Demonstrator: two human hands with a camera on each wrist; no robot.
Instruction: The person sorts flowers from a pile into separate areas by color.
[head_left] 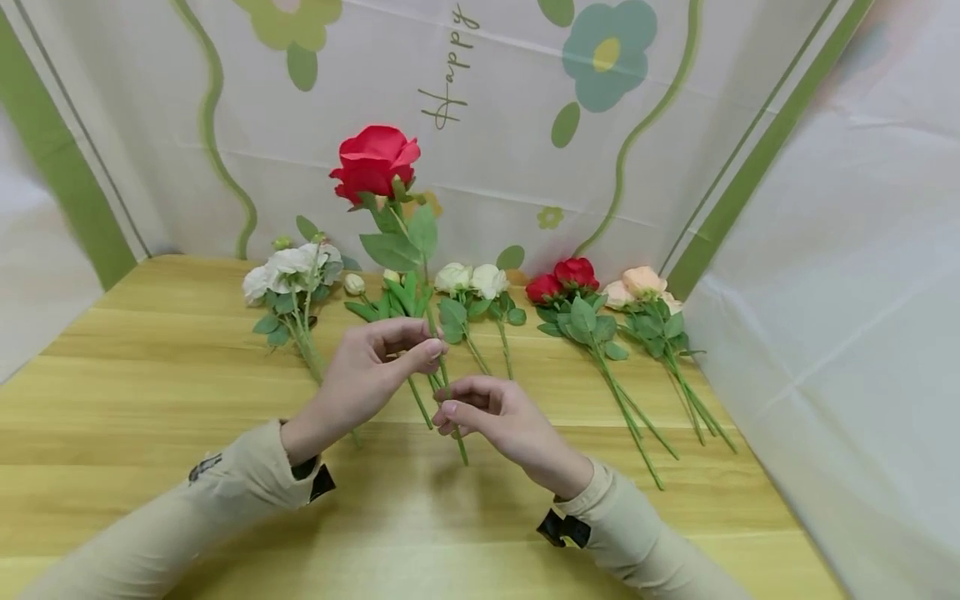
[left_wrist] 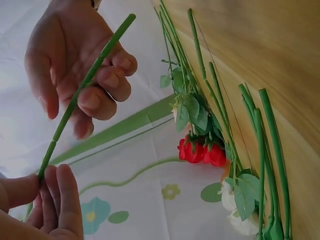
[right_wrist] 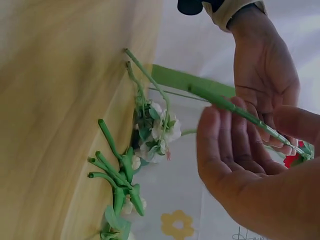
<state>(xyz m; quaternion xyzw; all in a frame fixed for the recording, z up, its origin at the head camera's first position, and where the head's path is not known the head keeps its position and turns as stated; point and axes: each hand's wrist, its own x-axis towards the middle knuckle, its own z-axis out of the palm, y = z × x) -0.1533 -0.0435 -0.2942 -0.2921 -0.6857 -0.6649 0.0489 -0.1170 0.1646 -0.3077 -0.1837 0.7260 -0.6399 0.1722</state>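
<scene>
A single large red rose (head_left: 377, 162) stands upright, slightly tilted, over the middle of the table. My left hand (head_left: 358, 367) pinches its green stem between thumb and fingers, below the leaves. Lower on the stem, my right hand (head_left: 513, 423) touches it with its fingers. In the left wrist view the stem (left_wrist: 75, 100) crosses in front of the right fingers, and the right thumb stands apart from it. The stem's cut end points down toward the table and is free.
Along the table's (head_left: 187, 375) far edge lie white flowers (head_left: 292, 268), white tulips (head_left: 355, 285), white roses (head_left: 489, 282), two red roses (head_left: 576, 273) and peach roses (head_left: 643, 282). Their stems point toward me. A printed cloth (head_left: 480, 167) hangs behind; white cloth (head_left: 840, 333) borders the right side.
</scene>
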